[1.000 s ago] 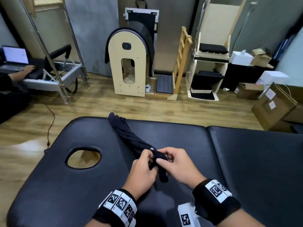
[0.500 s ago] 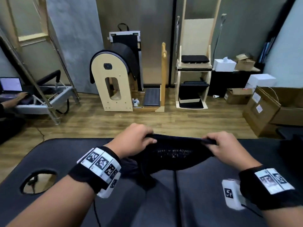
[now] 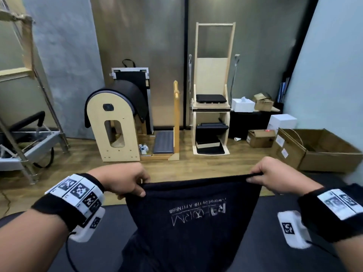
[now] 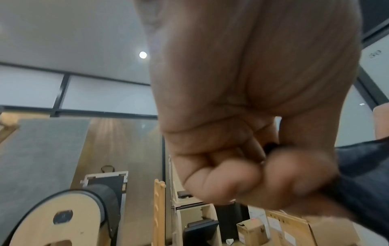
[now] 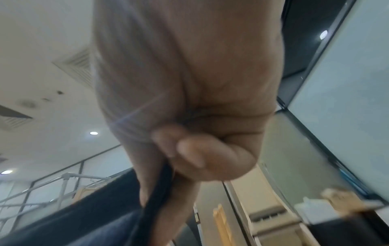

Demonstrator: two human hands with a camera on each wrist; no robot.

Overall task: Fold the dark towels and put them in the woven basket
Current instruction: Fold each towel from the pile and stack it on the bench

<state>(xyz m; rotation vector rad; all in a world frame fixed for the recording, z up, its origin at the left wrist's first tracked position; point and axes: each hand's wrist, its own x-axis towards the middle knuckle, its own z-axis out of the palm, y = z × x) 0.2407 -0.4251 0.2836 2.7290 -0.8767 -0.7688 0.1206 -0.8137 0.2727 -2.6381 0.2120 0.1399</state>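
The dark towel (image 3: 196, 218) hung spread between the two hands above the black padded bench (image 3: 275, 256), its top edge drawn nearly taut and its lower part draping down toward the bench surface. The left hand (image 3: 125, 180) pinched the left top corner, fingers curled over the hem; the left wrist view showed the same curled grip with dark cloth trailing from it (image 4: 362, 174). The right hand (image 3: 275, 176) pinched the right top corner likewise, and the right wrist view showed the hem running between thumb and curled fingers (image 5: 206, 154). Pale lettering on the cloth read reversed and inverted from the wearer's side, so the printed end lay uppermost.

Judged from this arrangement, the task stood at an early stage: the towel was opened out and held by its corners, which suits a first fold, yet no fold was visible in it. The woven basket did not appear in any view, nor did any further towels, so how many remained could not be told. Still to be done, on this reading, were the folding of this towel, its transfer to the basket, and the same for any others.

Behind the bench stood wooden exercise apparatus (image 3: 117, 124) and cardboard boxes (image 3: 318, 150) on the plank floor.
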